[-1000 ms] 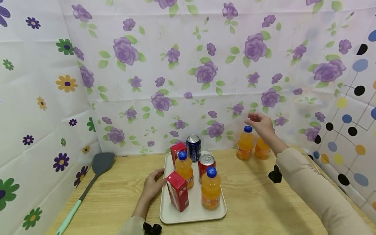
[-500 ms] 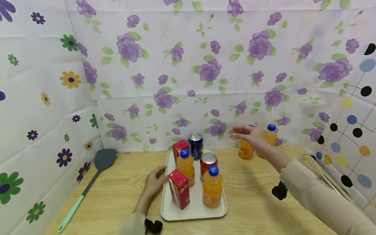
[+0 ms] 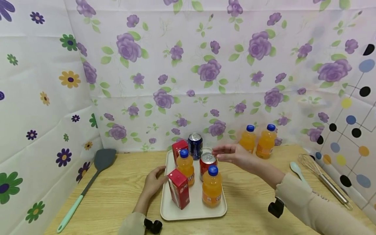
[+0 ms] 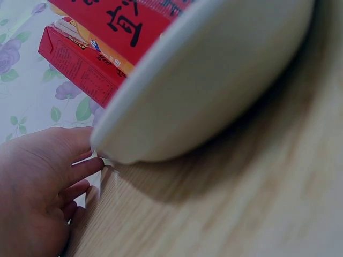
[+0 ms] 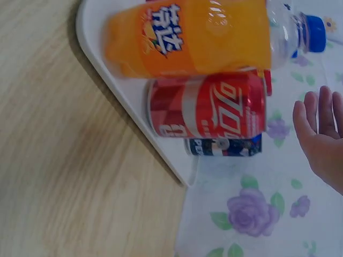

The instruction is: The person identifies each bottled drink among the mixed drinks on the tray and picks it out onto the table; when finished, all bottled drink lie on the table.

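My left hand [image 3: 154, 181] is at the left edge of a cream tray [image 3: 194, 216]; in the left wrist view its digits meet the rim. My right hand [image 3: 239, 157] hovers by the red cola can [image 3: 204, 168], fingers extended and holding nothing; the right wrist view shows a gap between them. Two orange soda bottles [image 3: 212, 191] stand on the tray, the other bottle [image 3: 184, 166] further left. A red drink carton [image 3: 180, 192] sits at the front left and another carton [image 3: 177, 148] behind. At the back is a dark blue can [image 3: 195, 145].
Two more orange soda bottles [image 3: 265, 143] stand by the back cloth, right of the tray. A spatula [image 3: 85, 191] lies on the left of the wooden table [image 3: 117, 182]. A whisk [image 3: 326, 181] and a pale green utensil [image 3: 297, 169] lie on the right.
My right hand has moved left and down from the two back bottles to beside the red can, uncovering those bottles. The left hand stays at the tray.
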### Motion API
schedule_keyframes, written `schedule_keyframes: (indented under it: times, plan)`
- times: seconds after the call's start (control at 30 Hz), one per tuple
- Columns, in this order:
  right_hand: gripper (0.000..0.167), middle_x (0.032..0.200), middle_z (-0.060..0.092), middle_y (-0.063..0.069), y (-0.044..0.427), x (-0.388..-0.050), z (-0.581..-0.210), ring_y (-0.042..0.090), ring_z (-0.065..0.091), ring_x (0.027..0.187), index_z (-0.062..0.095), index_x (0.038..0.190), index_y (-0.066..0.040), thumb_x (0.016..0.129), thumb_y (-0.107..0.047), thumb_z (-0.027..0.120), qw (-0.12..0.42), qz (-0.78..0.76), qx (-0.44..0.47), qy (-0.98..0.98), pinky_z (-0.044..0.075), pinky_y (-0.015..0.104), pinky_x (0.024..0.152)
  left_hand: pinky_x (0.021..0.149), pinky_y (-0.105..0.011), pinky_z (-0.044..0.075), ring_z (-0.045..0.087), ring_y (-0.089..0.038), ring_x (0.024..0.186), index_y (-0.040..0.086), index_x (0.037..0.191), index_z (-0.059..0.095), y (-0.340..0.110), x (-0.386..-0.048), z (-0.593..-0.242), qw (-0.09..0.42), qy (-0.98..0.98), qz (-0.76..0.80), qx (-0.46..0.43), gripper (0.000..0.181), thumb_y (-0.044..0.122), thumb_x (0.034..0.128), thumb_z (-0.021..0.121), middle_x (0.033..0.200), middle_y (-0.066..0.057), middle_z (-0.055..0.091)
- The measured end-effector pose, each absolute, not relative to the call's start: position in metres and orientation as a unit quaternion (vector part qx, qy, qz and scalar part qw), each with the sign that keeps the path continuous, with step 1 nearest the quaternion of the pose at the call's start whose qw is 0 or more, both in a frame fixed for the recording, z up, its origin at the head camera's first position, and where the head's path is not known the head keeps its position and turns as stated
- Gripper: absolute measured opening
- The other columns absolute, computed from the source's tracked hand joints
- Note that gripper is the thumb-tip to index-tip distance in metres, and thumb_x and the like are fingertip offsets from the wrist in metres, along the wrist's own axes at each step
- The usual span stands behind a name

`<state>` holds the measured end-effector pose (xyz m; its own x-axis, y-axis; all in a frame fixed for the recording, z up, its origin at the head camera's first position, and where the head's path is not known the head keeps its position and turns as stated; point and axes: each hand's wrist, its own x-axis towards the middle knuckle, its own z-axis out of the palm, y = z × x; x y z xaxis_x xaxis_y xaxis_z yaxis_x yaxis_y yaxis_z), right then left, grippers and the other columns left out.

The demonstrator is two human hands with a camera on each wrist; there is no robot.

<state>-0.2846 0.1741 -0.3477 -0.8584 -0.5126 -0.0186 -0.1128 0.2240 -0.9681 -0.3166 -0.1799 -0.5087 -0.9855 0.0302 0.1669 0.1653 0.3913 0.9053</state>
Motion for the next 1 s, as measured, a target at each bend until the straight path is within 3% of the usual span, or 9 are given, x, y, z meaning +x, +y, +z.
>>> schedule_keyframes:
  times: [0.07, 0.3, 0.57, 0.77, 1.0]
  plan:
    - [0.053, 0.141, 0.051, 0.026, 0.171, -0.281, -0.352, 0.031, 0.056, 0.126, 0.047, 0.139, 0.004, 0.095, -0.022, 0.062, 0.192, -0.585, -0.213, 0.759, 0.045, 0.045, 0.111, 0.117, -0.051, 0.034, 0.048, -0.039, 0.134, -0.002, 0.131, 0.058, -0.180, -0.316, -0.509, 0.063, -0.833, -0.547, -0.060, 0.047, 0.007, 0.0853, 0.067, 0.135, -0.023, 0.059]
    - [0.052, 0.142, 0.052, 0.017, 0.162, -0.274, -0.365, 0.012, 0.059, 0.118, 0.050, 0.139, -0.001, 0.094, -0.024, 0.063, 0.246, -0.575, -0.239, 0.743, 0.045, 0.039, 0.111, 0.116, -0.051, 0.036, 0.049, -0.038, 0.133, -0.001, 0.130, 0.059, -0.181, -0.317, -0.510, 0.066, -0.834, -0.544, -0.061, 0.046, 0.006, 0.0848, 0.066, 0.133, -0.022, 0.060]
    - [0.050, 0.138, 0.055, 0.013, 0.159, -0.272, -0.374, 0.013, 0.057, 0.114, 0.052, 0.137, -0.002, 0.093, -0.022, 0.065, 0.268, -0.579, -0.246, 0.729, 0.050, 0.031, 0.102, 0.116, -0.051, 0.035, 0.049, -0.038, 0.133, -0.001, 0.130, 0.058, -0.180, -0.317, -0.509, 0.064, -0.834, -0.545, -0.058, 0.046, 0.006, 0.0849, 0.066, 0.134, -0.023, 0.059]
    - [0.049, 0.136, 0.056, 0.012, 0.156, -0.271, -0.380, 0.016, 0.055, 0.116, 0.053, 0.136, -0.002, 0.092, -0.022, 0.065, 0.282, -0.569, -0.245, 0.733, 0.047, 0.039, 0.107, 0.116, -0.051, 0.036, 0.050, -0.038, 0.132, -0.002, 0.130, 0.058, -0.180, -0.316, -0.509, 0.063, -0.833, -0.547, -0.060, 0.046, 0.006, 0.0852, 0.066, 0.134, -0.023, 0.059]
    - [0.051, 0.141, 0.053, 0.021, 0.158, -0.269, -0.383, 0.016, 0.054, 0.120, 0.053, 0.137, 0.000, 0.093, -0.022, 0.064, 0.272, -0.571, -0.249, 0.734, 0.041, 0.047, 0.112, 0.116, -0.051, 0.036, 0.050, -0.038, 0.132, -0.002, 0.130, 0.058, -0.179, -0.317, -0.510, 0.063, -0.833, -0.546, -0.060, 0.047, 0.006, 0.0847, 0.066, 0.134, -0.023, 0.060]
